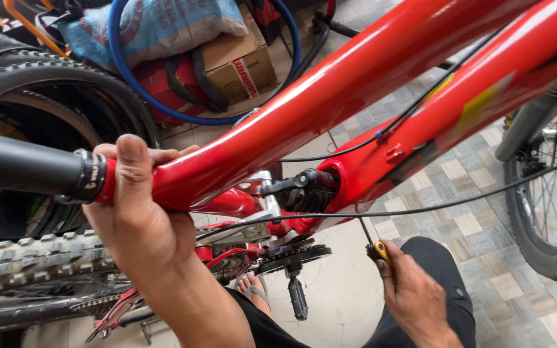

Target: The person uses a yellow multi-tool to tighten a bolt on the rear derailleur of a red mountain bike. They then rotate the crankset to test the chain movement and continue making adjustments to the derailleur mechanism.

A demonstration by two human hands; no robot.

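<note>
A red bicycle frame fills the view, tilted up to the right. My left hand grips the frame at the seat tube, just beside the black seat post and its clamp. My right hand is lower right, shut on a small tool with a yellow and black handle; its thin shaft points up to the underside of the frame near the front derailleur. Below hang the chainring and a pedal.
Knobby tyres lie at left, another wheel at right. A cardboard box, a blue hoop and a sack sit behind. Black cables run along the frame. My foot in a sandal rests on the tiled floor.
</note>
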